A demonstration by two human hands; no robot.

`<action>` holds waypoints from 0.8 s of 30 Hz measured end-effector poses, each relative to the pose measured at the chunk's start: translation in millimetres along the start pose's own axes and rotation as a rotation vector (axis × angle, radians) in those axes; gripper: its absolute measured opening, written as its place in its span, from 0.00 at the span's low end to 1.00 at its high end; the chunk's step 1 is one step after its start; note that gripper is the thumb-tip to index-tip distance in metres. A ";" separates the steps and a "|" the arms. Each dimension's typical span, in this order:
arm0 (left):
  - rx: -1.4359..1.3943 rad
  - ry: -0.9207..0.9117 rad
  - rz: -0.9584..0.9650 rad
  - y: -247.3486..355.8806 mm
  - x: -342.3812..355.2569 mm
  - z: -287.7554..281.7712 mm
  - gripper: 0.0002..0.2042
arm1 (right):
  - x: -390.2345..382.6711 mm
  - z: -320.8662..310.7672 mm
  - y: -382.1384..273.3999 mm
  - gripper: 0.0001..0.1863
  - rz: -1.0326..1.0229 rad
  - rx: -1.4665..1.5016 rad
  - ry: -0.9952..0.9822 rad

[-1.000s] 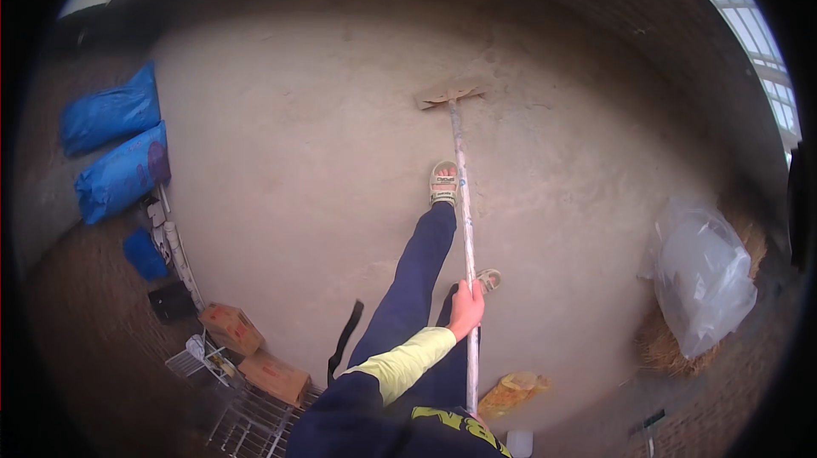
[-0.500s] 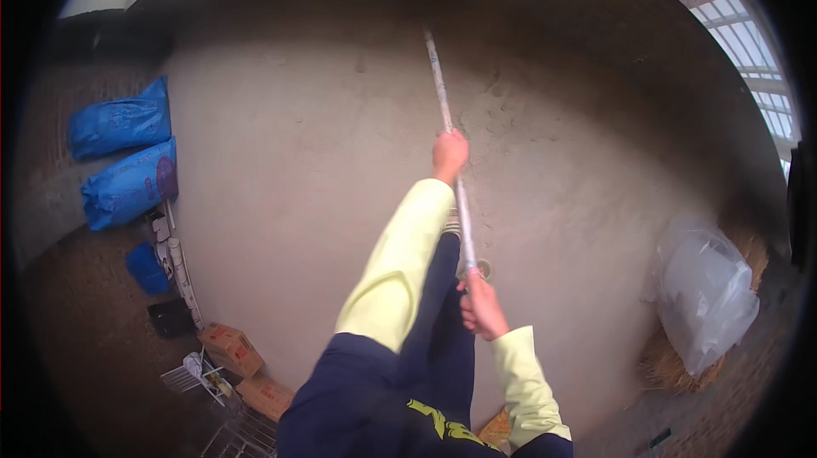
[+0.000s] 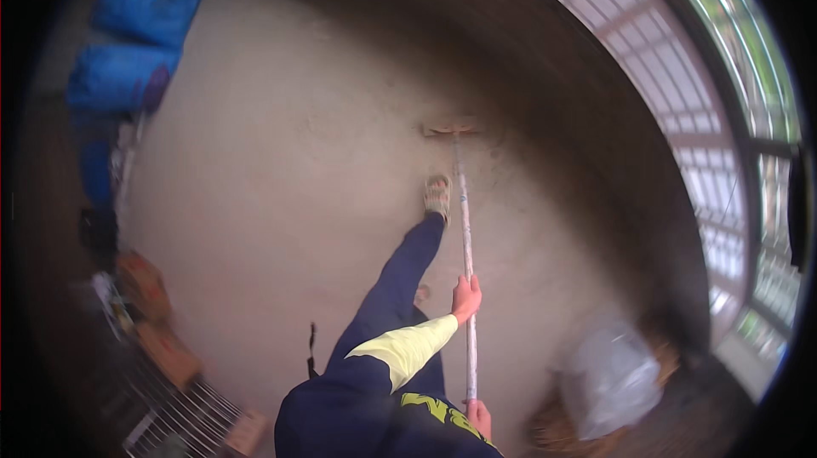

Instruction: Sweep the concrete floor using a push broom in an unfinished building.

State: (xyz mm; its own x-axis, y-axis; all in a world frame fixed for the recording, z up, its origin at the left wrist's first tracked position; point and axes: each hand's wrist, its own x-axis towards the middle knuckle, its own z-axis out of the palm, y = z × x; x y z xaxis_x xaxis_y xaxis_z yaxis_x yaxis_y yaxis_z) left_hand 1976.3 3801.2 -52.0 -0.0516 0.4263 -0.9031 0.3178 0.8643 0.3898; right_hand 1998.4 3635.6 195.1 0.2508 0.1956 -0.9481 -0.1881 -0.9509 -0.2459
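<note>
My left hand [image 3: 466,298] is closed around the middle of a long whitish pole [image 3: 468,347]. Lower down, close to my body, my right hand [image 3: 480,418] grips the pole near its near end. At the far end the pole carries a wide, thin crosswise head [image 3: 453,128], which rests on the pale floor [image 3: 281,160]; blur hides whether it is a rake or a scraper. My foot in a light, holed clog [image 3: 437,198] stands just left of the pole, a little nearer than the head.
Blue sacks [image 3: 136,75] lie at the far left. Cardboard boxes [image 3: 170,356] and a wire rack [image 3: 191,415] stand at the near left. A clear plastic bag [image 3: 611,377] sits on straw-like material at the near right. A dark wall [image 3: 587,100] and barred windows [image 3: 664,66] curve along the right.
Both hands have come nearer to my body, drawing the pole back, and its crosswise head now shows. My view has turned to the right and one foot has stepped forward.
</note>
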 end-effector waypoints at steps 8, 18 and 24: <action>-0.447 -0.033 0.005 355.0 203.5 -4.1 0.18 | 230.3 -31.7 -319.6 0.17 -0.295 -0.635 0.022; -0.667 0.164 0.347 464.1 294.1 -282.1 0.24 | 327.3 91.2 -623.8 0.20 -0.379 -0.502 -0.350; 0.310 0.334 -0.575 169.0 65.2 -316.6 0.22 | 312.9 -44.9 -617.2 0.30 -0.457 -0.951 -0.102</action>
State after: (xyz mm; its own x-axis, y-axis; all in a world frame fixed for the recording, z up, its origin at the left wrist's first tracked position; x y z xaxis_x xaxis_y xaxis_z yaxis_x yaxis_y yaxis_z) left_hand 1727.0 4059.6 12.0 -0.5611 0.0292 -0.8272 0.4045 0.8816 -0.2433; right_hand 2235.6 4272.9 59.3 0.0205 0.5597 -0.8285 0.7356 -0.5696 -0.3666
